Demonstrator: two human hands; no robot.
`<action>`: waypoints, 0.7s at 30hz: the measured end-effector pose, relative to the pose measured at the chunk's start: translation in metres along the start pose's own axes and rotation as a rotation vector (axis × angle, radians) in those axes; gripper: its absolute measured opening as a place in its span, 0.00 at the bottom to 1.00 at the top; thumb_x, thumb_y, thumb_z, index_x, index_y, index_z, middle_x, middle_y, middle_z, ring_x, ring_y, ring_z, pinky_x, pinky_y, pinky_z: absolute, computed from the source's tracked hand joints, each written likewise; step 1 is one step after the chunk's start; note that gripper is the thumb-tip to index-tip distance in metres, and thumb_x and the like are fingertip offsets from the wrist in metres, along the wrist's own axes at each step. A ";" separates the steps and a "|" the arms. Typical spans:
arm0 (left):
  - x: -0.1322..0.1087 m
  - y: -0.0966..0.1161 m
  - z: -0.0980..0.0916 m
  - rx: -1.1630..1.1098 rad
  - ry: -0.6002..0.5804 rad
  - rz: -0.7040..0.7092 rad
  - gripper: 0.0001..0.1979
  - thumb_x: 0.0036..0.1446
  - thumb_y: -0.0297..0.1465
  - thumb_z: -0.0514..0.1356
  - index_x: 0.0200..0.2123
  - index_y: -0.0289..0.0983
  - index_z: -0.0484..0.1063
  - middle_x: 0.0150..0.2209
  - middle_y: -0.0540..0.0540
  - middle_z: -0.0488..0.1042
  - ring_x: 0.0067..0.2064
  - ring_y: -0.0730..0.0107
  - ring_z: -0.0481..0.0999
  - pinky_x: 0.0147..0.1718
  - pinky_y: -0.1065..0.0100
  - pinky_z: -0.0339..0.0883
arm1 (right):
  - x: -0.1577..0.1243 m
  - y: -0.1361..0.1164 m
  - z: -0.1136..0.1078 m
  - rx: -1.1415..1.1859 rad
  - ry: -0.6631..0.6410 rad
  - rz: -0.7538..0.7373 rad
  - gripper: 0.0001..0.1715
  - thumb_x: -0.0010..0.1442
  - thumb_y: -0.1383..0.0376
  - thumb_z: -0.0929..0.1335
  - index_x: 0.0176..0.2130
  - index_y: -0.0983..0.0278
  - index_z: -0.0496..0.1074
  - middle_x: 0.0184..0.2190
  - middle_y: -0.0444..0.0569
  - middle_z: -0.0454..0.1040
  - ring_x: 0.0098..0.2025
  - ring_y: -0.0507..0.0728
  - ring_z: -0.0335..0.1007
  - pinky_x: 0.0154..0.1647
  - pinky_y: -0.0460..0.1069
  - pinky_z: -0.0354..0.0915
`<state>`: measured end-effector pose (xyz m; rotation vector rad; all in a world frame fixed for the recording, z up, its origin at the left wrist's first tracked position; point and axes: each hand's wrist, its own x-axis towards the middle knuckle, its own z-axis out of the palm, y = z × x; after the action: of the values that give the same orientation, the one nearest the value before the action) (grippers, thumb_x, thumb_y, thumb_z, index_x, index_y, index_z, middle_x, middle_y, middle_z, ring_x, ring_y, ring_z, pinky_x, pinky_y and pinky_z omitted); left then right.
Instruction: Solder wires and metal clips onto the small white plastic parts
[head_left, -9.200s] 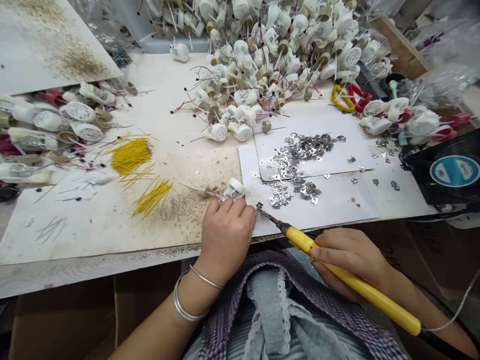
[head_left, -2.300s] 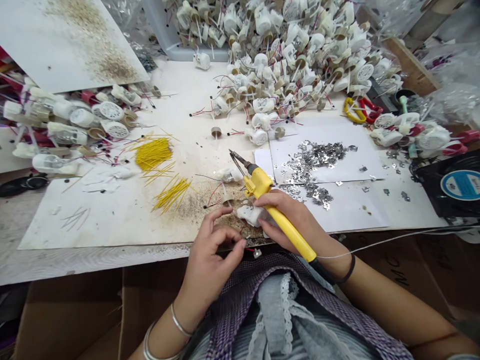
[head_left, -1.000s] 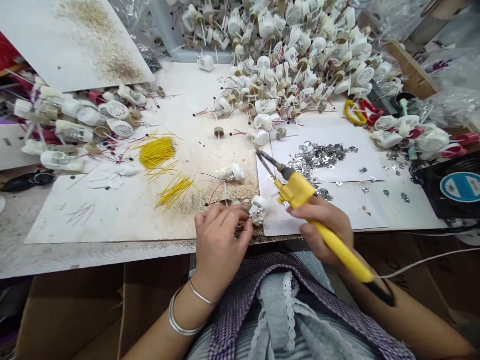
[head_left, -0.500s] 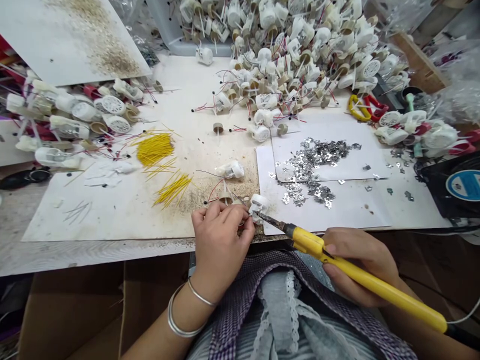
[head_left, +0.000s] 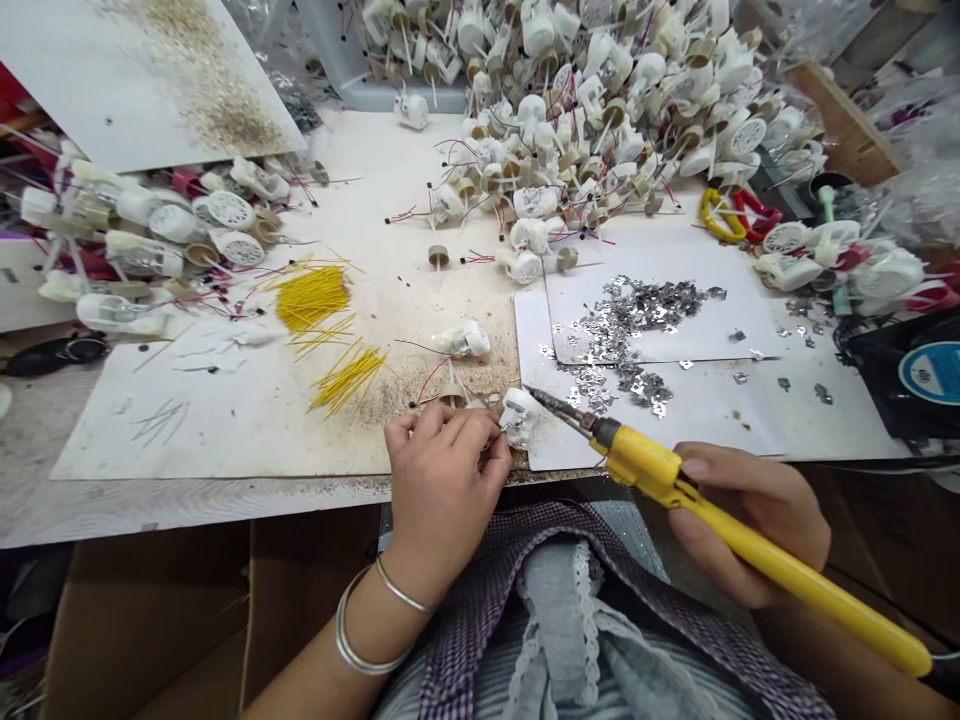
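My left hand [head_left: 446, 470] is closed at the table's front edge, fingertips pinched on a small white plastic assembly [head_left: 518, 412] with wires. Beside those fingers is a tan round part [head_left: 451, 394] with red and black wires. My right hand [head_left: 757, 515] is wrapped around the yellow handle of a soldering iron [head_left: 649, 465]. The iron's dark tip points up and left, just right of the white assembly and apart from it. Another white assembly [head_left: 466, 340] lies a little behind my left hand. What sits deeper inside the left fingers is hidden.
Yellow wires [head_left: 311, 297] lie in bundles to the left. Small metal pieces [head_left: 637, 320] are heaped on white boards at right. A large pile of white assemblies [head_left: 570, 130] fills the back. Yellow-and-red-handled pliers [head_left: 739, 215] lie back right, near a black object with a blue label [head_left: 934, 372].
My right hand has drawn the soldering iron right, and its tip has come away from the white assembly. My left hand holds nearly the same place.
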<state>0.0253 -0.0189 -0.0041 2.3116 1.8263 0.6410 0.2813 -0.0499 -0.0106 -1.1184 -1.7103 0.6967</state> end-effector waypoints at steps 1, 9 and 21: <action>0.000 0.000 0.000 0.003 -0.001 0.001 0.04 0.58 0.28 0.61 0.30 0.41 0.70 0.35 0.55 0.80 0.39 0.60 0.73 0.42 0.56 0.52 | -0.002 0.003 0.002 -0.004 0.044 0.009 0.28 0.51 0.68 0.72 0.50 0.51 0.72 0.36 0.48 0.77 0.30 0.59 0.75 0.26 0.54 0.73; 0.000 -0.004 -0.009 -0.006 0.046 0.007 0.03 0.61 0.32 0.59 0.34 0.41 0.72 0.41 0.49 0.78 0.43 0.60 0.74 0.42 0.56 0.54 | 0.028 0.010 0.040 0.196 -0.008 0.062 0.18 0.63 0.65 0.66 0.53 0.55 0.67 0.40 0.47 0.76 0.33 0.55 0.75 0.33 0.52 0.73; 0.028 -0.114 -0.026 0.359 -0.029 -0.212 0.10 0.60 0.33 0.53 0.33 0.39 0.74 0.36 0.41 0.76 0.41 0.53 0.74 0.38 0.56 0.62 | 0.065 0.009 0.082 -0.109 -0.171 -0.017 0.20 0.59 0.69 0.69 0.50 0.55 0.65 0.46 0.47 0.73 0.47 0.56 0.73 0.49 0.53 0.71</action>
<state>-0.0827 0.0335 -0.0143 2.2604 2.2905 0.2657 0.2002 0.0156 -0.0245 -1.1446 -1.9202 0.7120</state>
